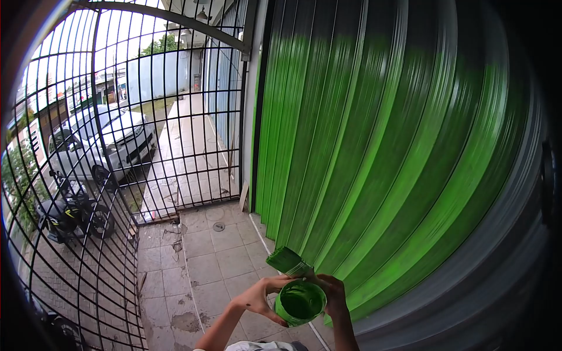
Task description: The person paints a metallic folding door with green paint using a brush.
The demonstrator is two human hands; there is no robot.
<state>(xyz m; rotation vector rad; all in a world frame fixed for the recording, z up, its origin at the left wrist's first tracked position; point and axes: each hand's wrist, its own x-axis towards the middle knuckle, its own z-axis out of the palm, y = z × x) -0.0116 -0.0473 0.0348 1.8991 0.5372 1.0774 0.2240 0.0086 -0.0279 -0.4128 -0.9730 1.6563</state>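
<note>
Below me, my left hand (pixel 264 297) curls round the left side of a small paint container (pixel 294 321). Green paint (pixel 301 299) coats its inside. My right hand (pixel 333 292) is closed at the container's right side, by the handle end of a wide paintbrush (pixel 285 261). The brush lies across the far side of the rim, its green-coated bristles pointing up and left. The hand hides most of its handle. To the right rises a ribbed metal shutter (pixel 351 175), bright green over much of its surface and dark grey at the top and right.
A black barred gate (pixel 170 134) stands on the left and ahead. Beyond it are a white car (pixel 105 137) and a motorcycle (pixel 73 213). Underfoot is a tiled floor (pixel 219 263) with a small round drain (pixel 219 226) and scattered debris.
</note>
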